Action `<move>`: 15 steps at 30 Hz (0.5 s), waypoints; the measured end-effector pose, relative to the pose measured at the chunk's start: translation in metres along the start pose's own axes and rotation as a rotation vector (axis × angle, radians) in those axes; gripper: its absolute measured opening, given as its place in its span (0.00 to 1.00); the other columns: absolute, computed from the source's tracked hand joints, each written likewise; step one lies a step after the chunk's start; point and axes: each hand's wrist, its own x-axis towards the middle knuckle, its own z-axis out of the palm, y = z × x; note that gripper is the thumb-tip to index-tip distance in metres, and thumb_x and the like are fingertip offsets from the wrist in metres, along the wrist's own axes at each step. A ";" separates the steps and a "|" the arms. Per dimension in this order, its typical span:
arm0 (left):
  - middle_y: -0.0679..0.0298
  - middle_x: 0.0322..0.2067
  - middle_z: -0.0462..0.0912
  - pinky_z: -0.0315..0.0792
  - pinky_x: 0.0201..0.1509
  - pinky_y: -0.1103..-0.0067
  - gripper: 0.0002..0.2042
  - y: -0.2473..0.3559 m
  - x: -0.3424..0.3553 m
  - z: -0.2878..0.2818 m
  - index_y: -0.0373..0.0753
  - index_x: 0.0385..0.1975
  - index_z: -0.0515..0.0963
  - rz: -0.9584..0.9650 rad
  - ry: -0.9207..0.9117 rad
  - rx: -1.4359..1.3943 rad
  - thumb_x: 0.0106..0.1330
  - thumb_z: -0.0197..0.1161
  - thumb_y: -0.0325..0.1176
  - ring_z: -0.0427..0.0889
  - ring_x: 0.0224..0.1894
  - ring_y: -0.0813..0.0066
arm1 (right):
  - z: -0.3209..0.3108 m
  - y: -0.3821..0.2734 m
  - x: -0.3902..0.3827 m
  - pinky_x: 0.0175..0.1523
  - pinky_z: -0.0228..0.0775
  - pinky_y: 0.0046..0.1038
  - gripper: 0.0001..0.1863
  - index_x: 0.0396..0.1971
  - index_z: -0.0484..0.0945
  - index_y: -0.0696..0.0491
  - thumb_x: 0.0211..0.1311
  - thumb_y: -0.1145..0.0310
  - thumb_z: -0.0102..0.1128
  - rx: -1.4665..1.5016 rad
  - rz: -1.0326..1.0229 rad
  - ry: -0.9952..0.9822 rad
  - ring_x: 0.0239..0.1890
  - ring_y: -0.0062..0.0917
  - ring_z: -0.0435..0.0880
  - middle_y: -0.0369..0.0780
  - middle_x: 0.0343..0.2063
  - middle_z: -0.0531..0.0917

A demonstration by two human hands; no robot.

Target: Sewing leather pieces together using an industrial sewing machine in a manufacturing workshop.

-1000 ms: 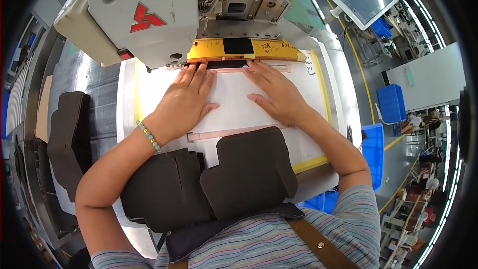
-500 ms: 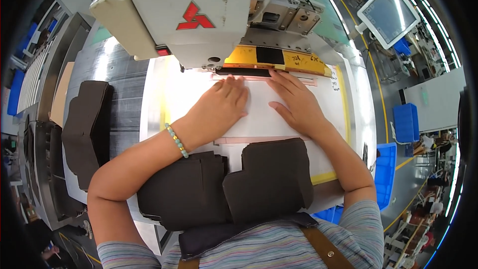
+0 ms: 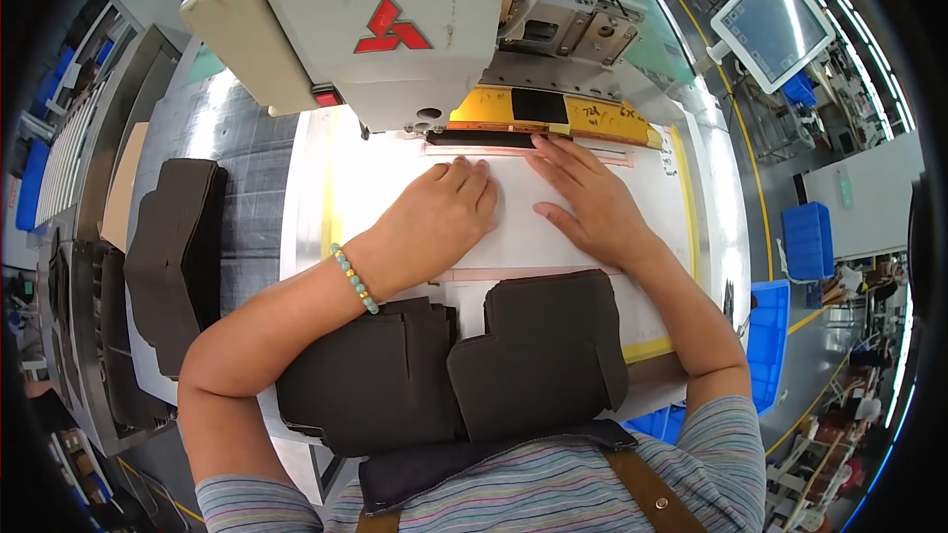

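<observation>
My left hand (image 3: 434, 222), a beaded bracelet at its wrist, lies on the white sheet (image 3: 509, 247) with the fingers flat and close together. Its fingertips rest just short of a long pink-edged slot (image 3: 494, 153). To its right, my right hand (image 3: 597, 207) is spread, thumb apart, its fingertips touching the edge by a narrow dark strip (image 3: 484, 139). That strip runs along the front of a yellow clamp bar (image 3: 494, 107), under the head of a large white sewing machine (image 3: 395, 69). Neither hand grips anything visible.
Two stacks of dark cut pieces, a left stack (image 3: 365, 375) and a right stack (image 3: 538, 355), lie close to my body. Another dark stack (image 3: 173, 247) stands on the metal table at left. A screen (image 3: 773, 25) and blue bins (image 3: 808, 242) are off to the right.
My left fingertips have drawn back slightly from the slot toward me. My right hand stays nearly in place at the strip. The whole view has shifted a little.
</observation>
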 end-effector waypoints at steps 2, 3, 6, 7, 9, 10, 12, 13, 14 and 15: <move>0.46 0.59 0.84 0.79 0.68 0.66 0.25 -0.001 0.000 0.000 0.27 0.56 0.81 -0.023 -0.006 -0.004 0.68 0.71 0.41 0.85 0.62 0.51 | 0.000 -0.001 0.000 0.79 0.65 0.43 0.33 0.74 0.74 0.55 0.74 0.58 0.67 -0.003 -0.003 -0.001 0.79 0.45 0.68 0.45 0.77 0.72; 0.46 0.60 0.84 0.79 0.68 0.65 0.25 -0.001 0.000 0.000 0.27 0.56 0.81 -0.032 -0.008 0.000 0.68 0.72 0.41 0.84 0.63 0.51 | 0.000 -0.001 0.000 0.79 0.65 0.43 0.33 0.74 0.74 0.54 0.74 0.58 0.67 -0.009 -0.006 -0.005 0.79 0.44 0.68 0.45 0.77 0.73; 0.46 0.61 0.83 0.78 0.69 0.65 0.26 -0.001 0.001 0.000 0.26 0.56 0.81 -0.051 -0.008 -0.007 0.68 0.72 0.42 0.83 0.64 0.50 | -0.001 -0.001 -0.001 0.80 0.65 0.43 0.33 0.74 0.74 0.54 0.74 0.58 0.67 -0.012 -0.002 -0.007 0.79 0.44 0.68 0.45 0.76 0.73; 0.46 0.61 0.83 0.78 0.69 0.65 0.26 -0.001 0.001 -0.001 0.26 0.57 0.81 -0.067 -0.010 -0.014 0.68 0.72 0.43 0.83 0.64 0.50 | -0.001 -0.001 -0.001 0.80 0.65 0.43 0.33 0.74 0.74 0.54 0.73 0.58 0.68 -0.007 -0.004 -0.006 0.79 0.44 0.68 0.45 0.76 0.73; 0.45 0.62 0.82 0.77 0.70 0.64 0.27 -0.001 0.002 -0.002 0.26 0.57 0.81 -0.086 -0.021 -0.009 0.68 0.72 0.43 0.82 0.65 0.49 | -0.001 -0.001 -0.001 0.80 0.65 0.43 0.33 0.74 0.74 0.54 0.73 0.58 0.68 0.002 -0.007 -0.002 0.79 0.44 0.68 0.45 0.76 0.73; 0.45 0.63 0.82 0.77 0.71 0.63 0.27 -0.001 0.002 -0.002 0.25 0.58 0.81 -0.105 -0.033 -0.006 0.69 0.72 0.44 0.81 0.66 0.48 | -0.001 0.000 -0.001 0.80 0.65 0.43 0.33 0.74 0.74 0.54 0.73 0.58 0.68 0.012 -0.010 -0.001 0.79 0.44 0.68 0.45 0.76 0.73; 0.46 0.64 0.81 0.76 0.72 0.63 0.28 0.000 0.002 0.000 0.26 0.59 0.80 -0.145 -0.035 -0.019 0.69 0.72 0.44 0.80 0.68 0.48 | 0.000 0.002 -0.003 0.80 0.65 0.43 0.33 0.74 0.74 0.54 0.73 0.58 0.68 -0.004 -0.007 0.003 0.79 0.44 0.68 0.45 0.76 0.73; 0.46 0.65 0.81 0.75 0.73 0.62 0.28 0.000 0.002 0.001 0.26 0.60 0.79 -0.194 -0.039 -0.031 0.70 0.72 0.44 0.80 0.69 0.48 | -0.001 0.002 -0.004 0.80 0.65 0.43 0.33 0.74 0.73 0.54 0.74 0.58 0.67 -0.018 -0.011 0.003 0.79 0.44 0.68 0.45 0.76 0.73; 0.46 0.65 0.81 0.75 0.73 0.62 0.28 0.000 0.002 0.001 0.26 0.60 0.79 -0.184 -0.037 -0.035 0.70 0.72 0.44 0.80 0.69 0.48 | 0.000 0.002 -0.004 0.80 0.65 0.43 0.33 0.74 0.73 0.54 0.74 0.58 0.67 -0.022 -0.001 0.005 0.79 0.44 0.68 0.45 0.76 0.73; 0.46 0.66 0.80 0.75 0.74 0.62 0.29 -0.002 0.001 0.001 0.26 0.62 0.78 -0.223 -0.048 -0.091 0.70 0.72 0.44 0.79 0.70 0.48 | 0.001 0.001 -0.002 0.78 0.67 0.42 0.31 0.71 0.76 0.56 0.74 0.58 0.68 -0.027 -0.025 0.041 0.77 0.44 0.71 0.46 0.74 0.76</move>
